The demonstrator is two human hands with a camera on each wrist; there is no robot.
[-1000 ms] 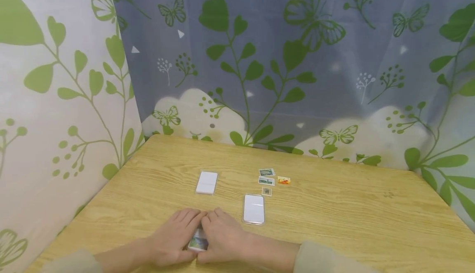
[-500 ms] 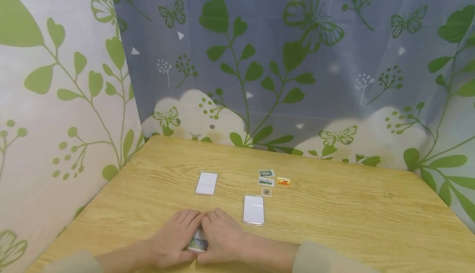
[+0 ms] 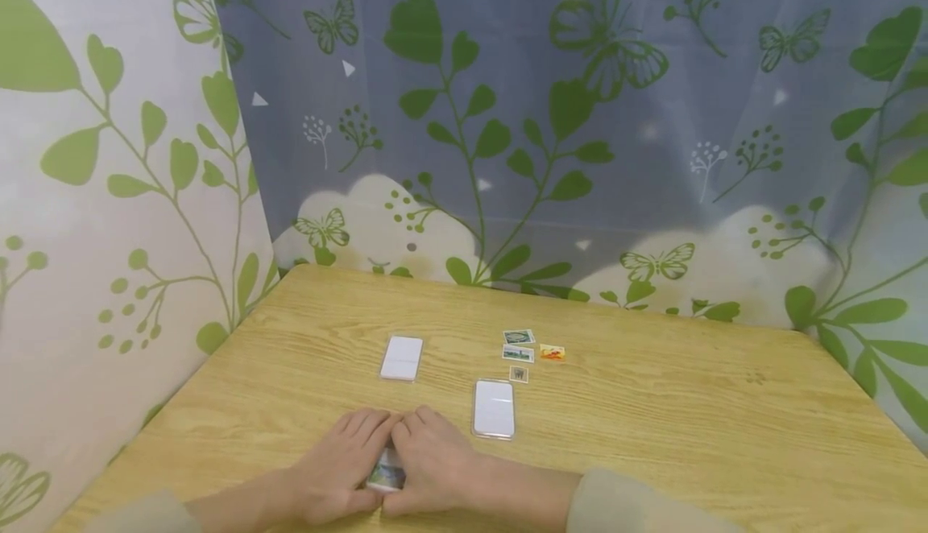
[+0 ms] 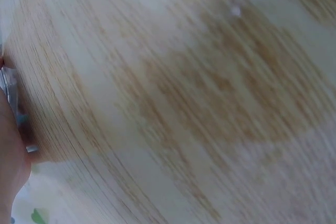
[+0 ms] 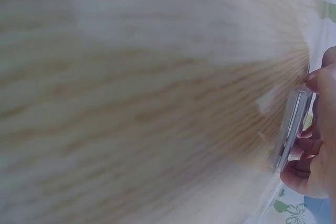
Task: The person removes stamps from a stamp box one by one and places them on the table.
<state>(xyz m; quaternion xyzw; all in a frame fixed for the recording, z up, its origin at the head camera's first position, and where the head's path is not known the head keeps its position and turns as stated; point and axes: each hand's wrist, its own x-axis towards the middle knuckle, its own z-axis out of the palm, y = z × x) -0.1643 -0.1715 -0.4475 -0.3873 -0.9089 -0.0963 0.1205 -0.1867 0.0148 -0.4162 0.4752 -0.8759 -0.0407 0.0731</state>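
Both hands hold a small flat picture-faced case [image 3: 387, 473] between them at the table's near edge. My left hand [image 3: 337, 462] grips its left side, and my right hand [image 3: 437, 462] grips its right side. Fingertips meet over the far end, and the thumbs come together at the near end. Most of the case is hidden, but some blue and green picture shows. The right wrist view has curled fingers beside a clear plastic case edge [image 5: 290, 129]. Only a sliver of clear plastic [image 4: 11, 85] shows beside the hand in the left wrist view.
Two clear cases with white faces lie on the wooden table [image 3: 652, 412]: one case [image 3: 494, 409] right of the hands, another case [image 3: 402, 358] farther back. Several small stamps lie beyond, including a yellow-red stamp [image 3: 553, 353]. A patterned curtain [image 3: 507, 114] borders the table.
Both hands keep their hold on the case, and the things on the table stay put. The head view has shifted very slightly.
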